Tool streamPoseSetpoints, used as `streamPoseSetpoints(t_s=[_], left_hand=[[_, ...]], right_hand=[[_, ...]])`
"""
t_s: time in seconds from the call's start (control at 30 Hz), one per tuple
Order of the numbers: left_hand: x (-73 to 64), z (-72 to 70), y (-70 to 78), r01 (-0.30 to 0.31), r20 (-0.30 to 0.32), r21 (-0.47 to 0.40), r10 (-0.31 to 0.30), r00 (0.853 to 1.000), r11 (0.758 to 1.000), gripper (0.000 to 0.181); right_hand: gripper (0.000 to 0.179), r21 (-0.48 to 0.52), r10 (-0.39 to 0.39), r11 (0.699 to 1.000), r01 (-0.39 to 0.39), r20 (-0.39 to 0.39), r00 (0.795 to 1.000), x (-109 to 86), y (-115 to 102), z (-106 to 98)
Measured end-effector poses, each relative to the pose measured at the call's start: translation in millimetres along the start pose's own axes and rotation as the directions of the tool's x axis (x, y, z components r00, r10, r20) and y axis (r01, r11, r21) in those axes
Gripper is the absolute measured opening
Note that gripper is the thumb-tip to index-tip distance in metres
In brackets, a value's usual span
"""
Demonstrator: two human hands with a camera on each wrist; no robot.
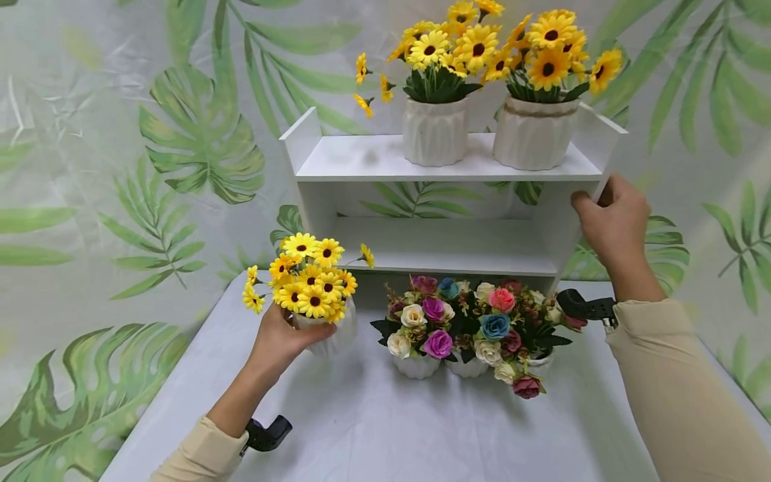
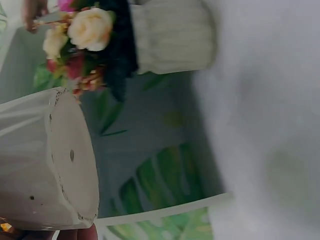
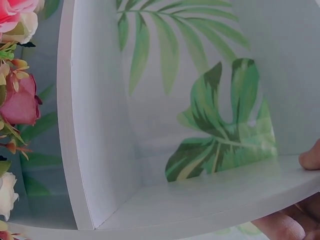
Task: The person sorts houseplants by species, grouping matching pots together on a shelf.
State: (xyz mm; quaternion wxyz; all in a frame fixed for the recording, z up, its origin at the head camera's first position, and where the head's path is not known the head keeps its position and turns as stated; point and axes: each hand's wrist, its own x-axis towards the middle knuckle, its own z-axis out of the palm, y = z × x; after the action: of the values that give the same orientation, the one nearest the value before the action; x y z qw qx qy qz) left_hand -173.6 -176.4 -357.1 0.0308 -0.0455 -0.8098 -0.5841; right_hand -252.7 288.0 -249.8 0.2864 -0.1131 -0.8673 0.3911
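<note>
My left hand (image 1: pixel 294 336) grips a white ceramic pot (image 1: pixel 331 335) of yellow daisy-like flowers (image 1: pixel 310 281), held above the table to the left of the shelf's lower part. In the left wrist view the underside of the held flowerpot (image 2: pixel 75 155) shows, with a small hole in it. My right hand (image 1: pixel 617 224) grips the right side panel of the white shelf (image 1: pixel 446 244), thumb on the inner face and fingers outside. In the right wrist view the thumb (image 3: pixel 311 159) presses the panel. Two more pots of yellow flowers (image 1: pixel 435 130) (image 1: pixel 536 134) stand on the shelf's top board.
Several white pots of mixed artificial roses (image 1: pixel 495 326) stand in a row on the white table (image 1: pixel 385 422), before the shelf's base. A leaf-patterned cloth (image 1: pixel 205 134) hangs behind the shelf. The shelf's middle board (image 1: pixel 440 248) lies above the roses.
</note>
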Motion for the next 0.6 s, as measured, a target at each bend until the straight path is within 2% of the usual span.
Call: streamPoseSetpoints(t_s=[0.1,0.27,0.47,0.6], left_hand=[[0.8,-1.8,10.2,-0.023,0.015,-0.011,0.023,1.0,1.0,0.081],[1.3,-4.9,26.1,-0.065,0.017,0.022,0.065,0.998,0.998,0.081],[1.7,-11.5,55.1,-0.093,0.006,0.064,0.093,0.996,0.994,0.081],[1.0,-16.0,75.6,-0.087,-0.009,0.042,0.088,0.996,0.995,0.083]], right_hand=[[0.043,0.0,-0.002,1.0,0.002,-0.001,1.0,0.0,0,-1],[0.043,-0.009,-0.012,1.0,0.012,-0.003,1.0,0.2,0,0],[0.045,-0.015,-0.008,1.0,0.008,0.006,1.0,0.1,0,0],[0.044,-0.006,-0.008,1.0,0.008,0.006,1.0,0.5,1,0]])
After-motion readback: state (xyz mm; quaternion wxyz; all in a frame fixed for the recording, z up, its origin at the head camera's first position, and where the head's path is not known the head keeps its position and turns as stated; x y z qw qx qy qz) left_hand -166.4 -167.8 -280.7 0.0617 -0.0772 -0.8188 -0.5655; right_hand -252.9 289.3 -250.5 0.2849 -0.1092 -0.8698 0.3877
